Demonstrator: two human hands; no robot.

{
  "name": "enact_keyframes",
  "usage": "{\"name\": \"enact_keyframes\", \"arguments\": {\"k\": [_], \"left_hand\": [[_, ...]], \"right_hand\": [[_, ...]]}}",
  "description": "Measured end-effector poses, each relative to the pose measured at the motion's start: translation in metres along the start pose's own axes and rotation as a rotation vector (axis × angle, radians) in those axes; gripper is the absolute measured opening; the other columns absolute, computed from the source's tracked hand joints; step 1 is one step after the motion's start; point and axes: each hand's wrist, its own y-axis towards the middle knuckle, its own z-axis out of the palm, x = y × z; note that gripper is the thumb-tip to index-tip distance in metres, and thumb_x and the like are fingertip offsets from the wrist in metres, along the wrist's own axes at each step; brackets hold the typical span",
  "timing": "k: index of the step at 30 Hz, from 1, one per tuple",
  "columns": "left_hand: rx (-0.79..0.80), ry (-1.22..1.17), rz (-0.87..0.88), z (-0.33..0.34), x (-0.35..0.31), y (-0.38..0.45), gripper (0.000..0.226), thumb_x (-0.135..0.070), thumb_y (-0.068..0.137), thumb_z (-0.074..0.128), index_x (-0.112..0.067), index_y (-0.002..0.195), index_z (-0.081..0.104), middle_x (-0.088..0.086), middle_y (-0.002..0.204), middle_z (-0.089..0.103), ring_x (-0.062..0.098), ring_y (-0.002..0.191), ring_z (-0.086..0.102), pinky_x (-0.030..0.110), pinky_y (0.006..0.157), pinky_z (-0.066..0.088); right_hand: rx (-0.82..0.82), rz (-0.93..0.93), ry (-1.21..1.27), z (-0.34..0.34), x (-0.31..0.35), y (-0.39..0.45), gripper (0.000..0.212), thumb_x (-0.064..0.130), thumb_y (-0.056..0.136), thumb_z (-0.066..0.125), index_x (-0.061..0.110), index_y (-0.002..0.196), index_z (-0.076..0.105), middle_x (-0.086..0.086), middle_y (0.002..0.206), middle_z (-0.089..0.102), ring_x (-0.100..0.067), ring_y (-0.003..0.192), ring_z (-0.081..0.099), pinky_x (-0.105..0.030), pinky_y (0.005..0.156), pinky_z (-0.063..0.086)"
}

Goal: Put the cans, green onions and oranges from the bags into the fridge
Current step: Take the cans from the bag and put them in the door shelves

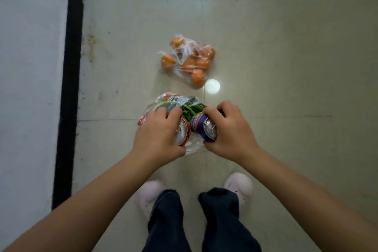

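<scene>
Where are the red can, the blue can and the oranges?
red can (pixel 182 131), head view: on its silver top, in the left hand.
blue can (pixel 210 129), head view: on its silver top, in the right hand.
oranges (pixel 198 77), head view: on the nearest orange in the bag.

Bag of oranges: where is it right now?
In the head view, the bag of oranges lies on the floor at centre frame, untouched, beyond the nearer bag holding cans and green onions.
</scene>
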Motion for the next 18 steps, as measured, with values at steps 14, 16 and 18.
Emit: {"name": "enact_keyframes", "arguments": {"k": [14,16,18], "left_hand": [[-0.258,0.011,0.383,-0.404,-0.282,-0.041,0.063,-0.036,0.069,0.073,-0.021,0.122,0.041,0.002,0.116,0.054,0.023,0.11,0.046,0.03,0.08,0.043],[-0.296,-0.013,0.423,-0.438,-0.331,-0.034,0.062,-0.035,0.069,0.073,-0.02,0.121,0.043,0.002,0.115,0.055,0.024,0.11,0.047,0.028,0.078,0.039],[-0.325,-0.045,0.447,-0.465,-0.382,-0.024,0.062,-0.033,0.068,0.074,-0.02,0.121,0.044,0.003,0.115,0.056,0.024,0.107,0.048,0.026,0.076,0.036]], "right_hand": [[-0.408,0.383,0.205,-0.496,0.039,-0.023,0.067,0.017,0.057,0.081,0.012,0.119,0.056,-0.014,0.11,0.051,-0.028,0.103,0.05,-0.027,0.084,0.041],[-0.457,0.379,0.194,-0.551,0.015,-0.025,0.068,0.017,0.056,0.082,0.014,0.119,0.056,-0.014,0.109,0.053,-0.027,0.102,0.051,-0.024,0.081,0.038],[-0.494,0.357,0.164,-0.604,-0.016,-0.027,0.069,0.019,0.055,0.082,0.017,0.119,0.055,-0.012,0.11,0.054,-0.024,0.1,0.051,-0.022,0.079,0.034]]}}
